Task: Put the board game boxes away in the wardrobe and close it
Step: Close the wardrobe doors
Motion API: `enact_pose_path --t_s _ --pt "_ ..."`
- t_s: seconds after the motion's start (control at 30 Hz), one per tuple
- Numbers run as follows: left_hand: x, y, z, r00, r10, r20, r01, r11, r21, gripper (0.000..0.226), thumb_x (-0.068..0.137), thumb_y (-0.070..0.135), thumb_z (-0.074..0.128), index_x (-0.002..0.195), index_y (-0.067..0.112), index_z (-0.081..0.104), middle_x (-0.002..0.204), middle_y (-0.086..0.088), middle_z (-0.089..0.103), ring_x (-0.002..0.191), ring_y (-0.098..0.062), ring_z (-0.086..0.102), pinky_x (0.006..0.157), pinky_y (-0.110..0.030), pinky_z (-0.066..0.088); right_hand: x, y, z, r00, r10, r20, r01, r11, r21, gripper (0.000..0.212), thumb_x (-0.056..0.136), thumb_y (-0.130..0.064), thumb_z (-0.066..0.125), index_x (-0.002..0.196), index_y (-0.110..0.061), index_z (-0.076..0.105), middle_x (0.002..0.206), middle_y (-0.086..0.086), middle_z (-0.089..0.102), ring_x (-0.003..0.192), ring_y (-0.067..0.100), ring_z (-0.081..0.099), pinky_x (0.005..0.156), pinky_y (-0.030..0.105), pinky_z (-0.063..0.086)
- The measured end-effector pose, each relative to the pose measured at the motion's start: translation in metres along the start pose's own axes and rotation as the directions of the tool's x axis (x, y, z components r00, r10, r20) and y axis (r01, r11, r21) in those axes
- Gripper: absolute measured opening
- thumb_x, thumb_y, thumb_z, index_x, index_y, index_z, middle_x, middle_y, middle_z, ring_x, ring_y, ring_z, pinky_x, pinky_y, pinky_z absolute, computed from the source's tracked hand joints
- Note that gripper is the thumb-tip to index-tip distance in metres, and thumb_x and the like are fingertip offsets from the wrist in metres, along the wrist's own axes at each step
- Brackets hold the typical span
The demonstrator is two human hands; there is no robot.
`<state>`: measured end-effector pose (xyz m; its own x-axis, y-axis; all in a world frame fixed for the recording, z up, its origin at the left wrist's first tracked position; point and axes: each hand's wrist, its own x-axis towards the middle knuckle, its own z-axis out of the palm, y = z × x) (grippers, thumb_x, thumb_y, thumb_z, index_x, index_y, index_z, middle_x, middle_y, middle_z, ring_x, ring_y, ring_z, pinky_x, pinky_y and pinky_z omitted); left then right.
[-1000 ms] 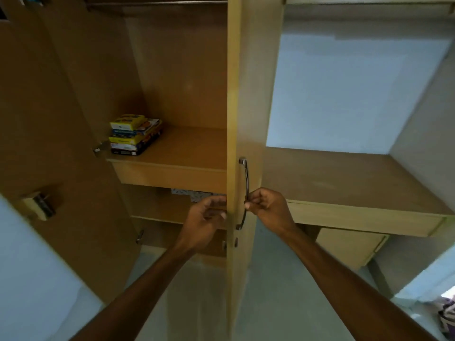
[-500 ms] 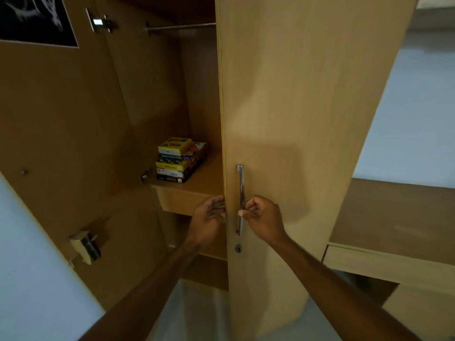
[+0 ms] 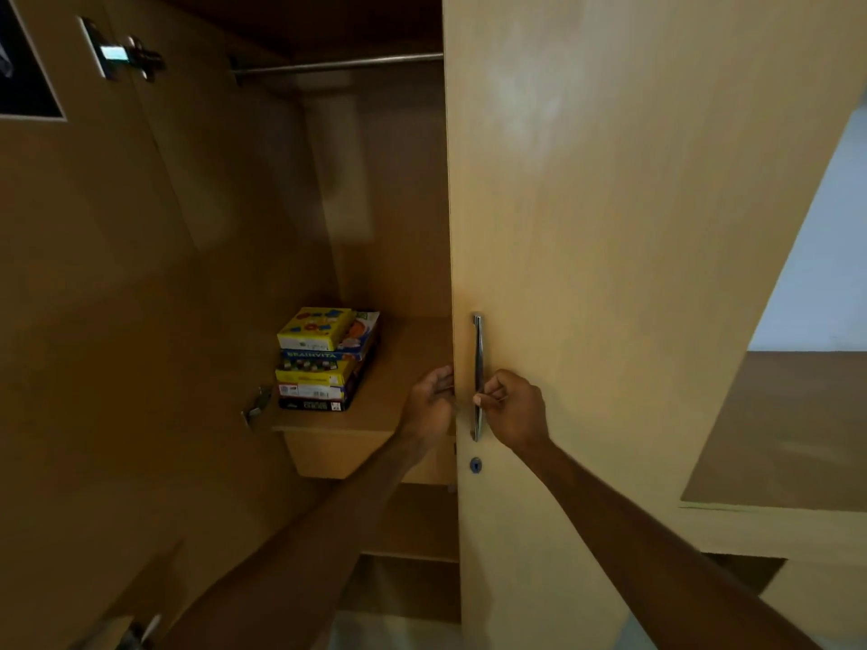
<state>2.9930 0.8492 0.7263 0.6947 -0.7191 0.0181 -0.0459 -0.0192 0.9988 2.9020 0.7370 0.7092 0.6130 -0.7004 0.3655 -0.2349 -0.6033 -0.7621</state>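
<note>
- Head view: the right hand (image 3: 511,408) is curled round the lower part of the metal handle (image 3: 477,375) on the right wardrobe door (image 3: 610,227), fingers closed on the bar.
- The left hand (image 3: 429,405) sits at the free edge of that same door, just left of the handle; its fingers wrap toward the edge, but whether they grip it or only rest against it cannot be told.
- The board game boxes (image 3: 326,358) lie in one stack on the wooden shelf (image 3: 403,372) inside the wardrobe, towards the shelf's left end and close to the left inner wall. A yellow box is on top, a blue-edged one under it, and a dark one at the bottom.
- The right door hangs part open and covers the right part of the shelf; the stack is clear of it, with bare shelf between.
- A round keyhole (image 3: 475,465) sits just below the handle.
- A hanging rail (image 3: 338,64) runs across the top of the compartment.
- The left door (image 3: 94,297) stands wide open, with a metal hinge (image 3: 126,53) near its top and another hinge (image 3: 255,405) level with the shelf.
- To the right of the wardrobe a wooden surface (image 3: 793,429) lies below a pale wall (image 3: 825,265).
</note>
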Motion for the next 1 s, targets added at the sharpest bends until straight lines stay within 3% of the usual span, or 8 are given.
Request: enact_pose_path --t_s 0.2,0.37,0.47,0.63,0.8,0.9,1.0 --pt "0.034 -0.003 -0.006 0.999 -0.025 0.029 0.027 0.998 -0.061 0.053 0.086 0.001 0.051 0.139 0.005 0.047 0.13 -0.015 0.06 0.115 -0.029 0.059 0.09 -0.038 0.05 0.026 0.0 0.012 1.0 0.008 -0.011 -0.008 0.999 -0.039 0.022 0.079 -0.019 0.077 0.071 -0.021 0.057 0.065 -0.009 0.059 0.058 0.004 0.055 0.057 0.019 0.041" --pt "0.049 -0.008 -0.01 0.997 0.016 0.071 -0.016 1.0 0.005 0.048 0.094 -0.003 0.045 0.14 0.01 0.047 0.131 -0.008 0.062 0.118 -0.025 0.061 0.094 -0.036 0.052 0.037 0.007 0.021 0.999 -0.009 -0.042 0.008 0.999 -0.031 0.018 0.079 -0.018 0.077 0.071 -0.019 0.06 0.066 -0.009 0.061 0.06 0.002 0.057 0.059 0.019 0.044" --pt "0.051 -0.006 -0.011 0.993 0.04 0.109 -0.043 0.999 0.028 0.049 0.094 -0.001 0.044 0.138 0.018 0.052 0.128 -0.001 0.064 0.115 -0.018 0.062 0.089 -0.029 0.052 0.043 0.009 0.024 0.999 -0.003 -0.052 0.001 1.0 -0.031 0.018 0.079 -0.017 0.076 0.071 -0.019 0.061 0.071 -0.004 0.065 0.066 0.011 0.061 0.062 0.027 0.051" --pt "0.057 -0.005 -0.01 0.99 0.053 0.133 -0.055 0.998 0.016 0.052 0.091 -0.004 0.048 0.137 0.022 0.053 0.125 0.0 0.067 0.111 -0.014 0.065 0.081 -0.024 0.053 0.05 0.011 0.027 0.999 -0.008 -0.05 0.006 0.999 -0.033 0.013 0.081 -0.016 0.075 0.074 -0.016 0.064 0.071 -0.005 0.064 0.066 0.007 0.061 0.064 0.027 0.054" --pt "0.059 -0.008 -0.008 0.992 0.07 0.109 -0.069 0.998 -0.012 0.053 0.09 -0.007 0.049 0.137 0.018 0.05 0.124 -0.001 0.065 0.11 -0.014 0.063 0.076 -0.021 0.054 0.049 0.016 0.028 0.998 -0.036 -0.047 0.035 0.999 -0.024 0.007 0.083 -0.013 0.072 0.078 -0.014 0.067 0.073 -0.003 0.067 0.067 0.008 0.063 0.066 0.029 0.056" --pt "0.054 -0.014 -0.007 0.996 0.056 0.068 -0.056 0.998 -0.009 0.047 0.091 -0.005 0.051 0.132 0.018 0.051 0.119 0.002 0.063 0.108 -0.012 0.062 0.082 -0.025 0.055 0.041 0.019 0.025 0.999 -0.043 -0.029 0.043 0.999 0.014 0.005 0.085 -0.01 0.069 0.087 -0.013 0.07 0.082 0.0 0.072 0.072 0.006 0.066 0.07 0.023 0.057" --pt "0.036 -0.036 -0.012 0.998 0.029 -0.057 -0.029 1.0 -0.003 0.052 0.087 -0.006 0.06 0.132 0.017 0.053 0.129 -0.001 0.057 0.12 -0.018 0.056 0.096 -0.038 0.053 0.025 0.021 0.022 1.0 -0.004 -0.028 0.006 0.996 0.088 0.009 0.086 -0.01 0.067 0.093 -0.015 0.07 0.08 -0.008 0.069 0.069 -0.005 0.062 0.065 0.011 0.05"
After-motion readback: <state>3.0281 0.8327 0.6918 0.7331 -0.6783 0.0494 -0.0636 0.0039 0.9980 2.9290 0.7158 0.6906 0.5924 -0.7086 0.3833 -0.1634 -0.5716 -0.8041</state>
